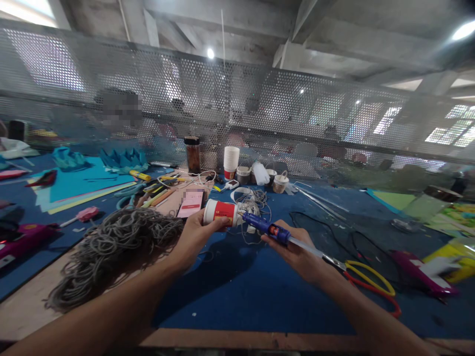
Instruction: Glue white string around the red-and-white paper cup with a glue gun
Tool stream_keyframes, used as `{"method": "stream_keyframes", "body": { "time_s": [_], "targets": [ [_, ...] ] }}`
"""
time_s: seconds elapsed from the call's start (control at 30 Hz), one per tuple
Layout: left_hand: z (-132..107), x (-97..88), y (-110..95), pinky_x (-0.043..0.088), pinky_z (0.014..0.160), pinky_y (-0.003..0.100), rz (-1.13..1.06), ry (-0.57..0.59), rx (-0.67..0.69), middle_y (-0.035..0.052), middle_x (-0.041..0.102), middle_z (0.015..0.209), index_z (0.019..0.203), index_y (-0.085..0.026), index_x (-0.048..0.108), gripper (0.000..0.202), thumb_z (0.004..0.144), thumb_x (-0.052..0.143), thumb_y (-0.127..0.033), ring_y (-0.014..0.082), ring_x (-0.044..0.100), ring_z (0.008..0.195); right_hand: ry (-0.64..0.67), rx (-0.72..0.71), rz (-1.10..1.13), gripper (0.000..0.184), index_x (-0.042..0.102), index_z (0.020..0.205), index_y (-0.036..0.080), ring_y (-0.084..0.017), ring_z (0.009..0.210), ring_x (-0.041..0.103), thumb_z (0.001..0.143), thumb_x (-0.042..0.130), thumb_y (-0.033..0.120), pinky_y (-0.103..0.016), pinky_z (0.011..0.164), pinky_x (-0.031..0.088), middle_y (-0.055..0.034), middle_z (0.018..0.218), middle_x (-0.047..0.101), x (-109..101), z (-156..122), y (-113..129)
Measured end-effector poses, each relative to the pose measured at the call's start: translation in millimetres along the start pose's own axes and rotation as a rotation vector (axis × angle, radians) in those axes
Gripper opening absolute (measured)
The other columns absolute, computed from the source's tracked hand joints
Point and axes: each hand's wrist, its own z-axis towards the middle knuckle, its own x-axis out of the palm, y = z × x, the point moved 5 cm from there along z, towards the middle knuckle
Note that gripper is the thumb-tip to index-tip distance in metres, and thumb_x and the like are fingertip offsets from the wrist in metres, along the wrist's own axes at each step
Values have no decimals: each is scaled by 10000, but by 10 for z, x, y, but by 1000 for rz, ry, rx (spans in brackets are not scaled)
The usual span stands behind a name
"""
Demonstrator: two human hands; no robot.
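Observation:
My left hand (198, 233) is wrapped round a red and white paper cup (221, 213), held on its side above the blue mat. My right hand (297, 252) grips a blue glue gun (267, 228) with a clear glue stick sticking out of its back. The gun's nozzle touches the rim end of the cup. A big bundle of grey twine (111, 247) lies just left of my left arm. Loose twine (252, 200) lies behind the cup.
Yellow and red handled scissors (371, 282) lie right of my right wrist. A stack of white cups (231, 160), small twine-wrapped cups (280, 183), a dark jar (193, 154), coloured paper (74, 185), a pink card (191, 203) and a perforated metal screen (237, 113) stand beyond.

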Motion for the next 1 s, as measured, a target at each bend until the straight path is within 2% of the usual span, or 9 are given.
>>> {"method": "stream_keyframes", "body": {
  "time_s": [0.4, 1.0],
  "targets": [
    [-10, -7, 9, 570, 712, 289, 0, 18, 0, 70, 765, 857, 932, -130, 729, 318, 733, 796, -369, 188, 695, 756, -24, 16, 22, 318, 547, 860, 209, -104, 586, 474, 931, 560, 519, -218, 544, 347, 41, 674, 550, 15, -3, -51],
    [-33, 17, -36, 561, 703, 283, 12, 25, -3, 58, 769, 830, 903, -145, 738, 290, 724, 796, -366, 187, 705, 719, -49, 33, 60, 344, 527, 813, 206, -103, 579, 426, 927, 556, 529, -217, 527, 355, 40, 650, 510, 2, 21, 2]
  ]
}}
